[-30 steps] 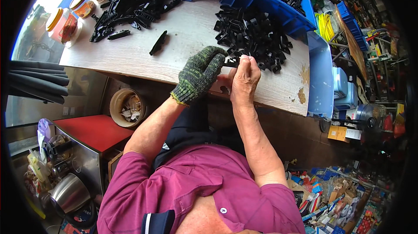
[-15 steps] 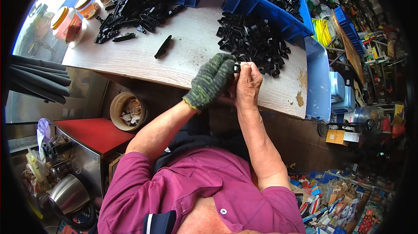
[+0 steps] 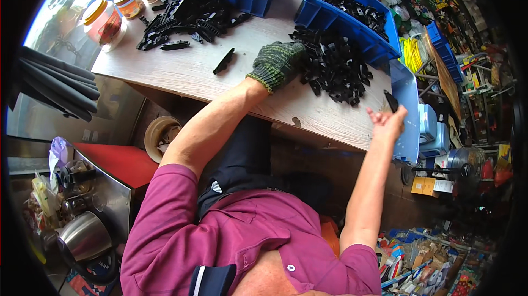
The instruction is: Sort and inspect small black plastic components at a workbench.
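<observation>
Fingers of your right hand (image 3: 389, 126) grip a part (image 3: 391, 101) at frame right, by the table (image 3: 324, 119) edge and pale bin (image 3: 407, 95), with bare room below the upper-centre pile (image 3: 338, 70), where your left hand (image 3: 278, 64) has its grip hidden.

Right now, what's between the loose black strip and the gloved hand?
Only tabletop lies between the strip and the left hand, in the head view.
</observation>
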The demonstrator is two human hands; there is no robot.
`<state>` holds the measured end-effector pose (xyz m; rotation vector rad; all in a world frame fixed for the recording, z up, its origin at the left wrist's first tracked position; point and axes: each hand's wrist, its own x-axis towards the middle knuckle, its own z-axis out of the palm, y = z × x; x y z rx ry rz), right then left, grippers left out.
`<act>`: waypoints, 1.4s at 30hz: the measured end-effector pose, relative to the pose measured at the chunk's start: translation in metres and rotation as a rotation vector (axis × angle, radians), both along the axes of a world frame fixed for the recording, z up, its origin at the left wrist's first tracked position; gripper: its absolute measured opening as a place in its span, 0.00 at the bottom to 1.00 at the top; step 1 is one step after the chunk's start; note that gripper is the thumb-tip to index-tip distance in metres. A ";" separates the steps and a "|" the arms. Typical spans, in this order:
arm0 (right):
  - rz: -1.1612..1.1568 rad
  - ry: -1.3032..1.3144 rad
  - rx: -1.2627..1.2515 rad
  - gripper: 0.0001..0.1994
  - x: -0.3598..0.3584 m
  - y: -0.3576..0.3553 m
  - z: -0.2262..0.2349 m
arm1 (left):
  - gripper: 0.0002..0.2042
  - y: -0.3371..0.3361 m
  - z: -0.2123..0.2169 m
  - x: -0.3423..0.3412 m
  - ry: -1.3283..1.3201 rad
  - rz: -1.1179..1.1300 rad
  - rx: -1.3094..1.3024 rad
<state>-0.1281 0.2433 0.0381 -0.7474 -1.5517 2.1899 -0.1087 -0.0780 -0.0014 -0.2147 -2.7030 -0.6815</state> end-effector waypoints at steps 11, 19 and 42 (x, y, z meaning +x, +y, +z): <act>0.590 -0.035 0.112 0.26 0.039 -0.078 -0.010 | 0.20 0.037 -0.009 0.032 0.166 -0.168 1.161; 0.810 0.310 0.091 0.11 0.048 -0.104 -0.068 | 0.25 0.063 -0.007 0.058 0.120 -0.214 0.513; 0.758 0.083 0.088 0.19 0.073 -0.131 -0.029 | 0.07 -0.087 0.001 0.089 0.021 0.359 -0.198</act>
